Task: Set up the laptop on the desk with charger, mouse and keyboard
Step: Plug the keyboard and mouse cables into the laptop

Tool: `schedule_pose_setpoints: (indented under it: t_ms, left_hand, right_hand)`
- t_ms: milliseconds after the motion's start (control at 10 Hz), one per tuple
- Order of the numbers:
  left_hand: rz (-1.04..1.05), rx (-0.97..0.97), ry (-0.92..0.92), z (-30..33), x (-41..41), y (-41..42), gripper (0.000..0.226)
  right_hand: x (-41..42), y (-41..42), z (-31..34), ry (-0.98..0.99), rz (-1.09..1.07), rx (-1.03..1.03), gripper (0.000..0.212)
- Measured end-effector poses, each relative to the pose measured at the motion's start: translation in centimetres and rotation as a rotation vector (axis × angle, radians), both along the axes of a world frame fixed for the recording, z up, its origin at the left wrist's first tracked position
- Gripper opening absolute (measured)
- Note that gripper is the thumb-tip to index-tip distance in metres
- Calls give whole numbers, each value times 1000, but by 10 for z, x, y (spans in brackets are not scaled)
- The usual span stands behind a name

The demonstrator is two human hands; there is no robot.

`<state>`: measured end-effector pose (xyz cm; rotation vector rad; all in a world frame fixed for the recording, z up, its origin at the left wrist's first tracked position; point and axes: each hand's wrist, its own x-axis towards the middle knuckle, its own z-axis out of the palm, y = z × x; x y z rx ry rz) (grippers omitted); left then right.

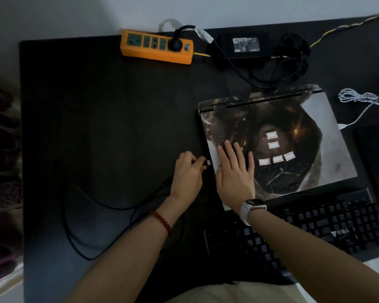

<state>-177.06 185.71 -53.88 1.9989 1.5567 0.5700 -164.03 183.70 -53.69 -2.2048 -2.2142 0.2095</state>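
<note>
Fingers of the left hand (189, 171) are pinching a plug (208, 162) at the laptop (293, 136) edge; right hand (234, 171) is pressing flat, released; misalignment risks jamming the port.

laptop (293, 136) behind keyboard (304, 228); power strip (157, 46), charger brick (243, 45) at desk (101, 119) rear.

The closed laptop (293, 145), its lid covered in a dark printed skin with small white labels, lies flat and askew on the black desk (107, 117). The black charger brick (245, 45) lies behind the laptop; the black keyboard (304, 228) lies just in front of it.
</note>
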Motion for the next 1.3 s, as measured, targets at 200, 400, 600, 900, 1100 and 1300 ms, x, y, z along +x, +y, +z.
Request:
schedule_pose_setpoints:
  t_ms: [200, 400, 600, 900, 1100, 1300]
  left_hand:
    - [-32, 10, -16, 2, 0, 0, 20]
    - [-37, 20, -10, 1, -1, 6, 19]
    - [-46, 20, 11, 1, -2, 6, 18]
    - [-64, 24, -9, 2, -1, 6, 18]
    - [-40, 28, -9, 1, 1, 4, 19]
    - [-84, 37, -24, -1, 0, 9, 16]
  right_hand:
    - [0, 0, -1, 5, 5, 1, 50]
    - [0, 1, 1, 17, 6, -5, 49]
    - [-1, 0, 2, 22, 0, 1, 49]
    - [-1, 1, 1, 15, -3, 0, 49]
    - [-1, 1, 3, 16, -3, -13, 50]
    - [-1, 0, 5, 25, -3, -18, 49]
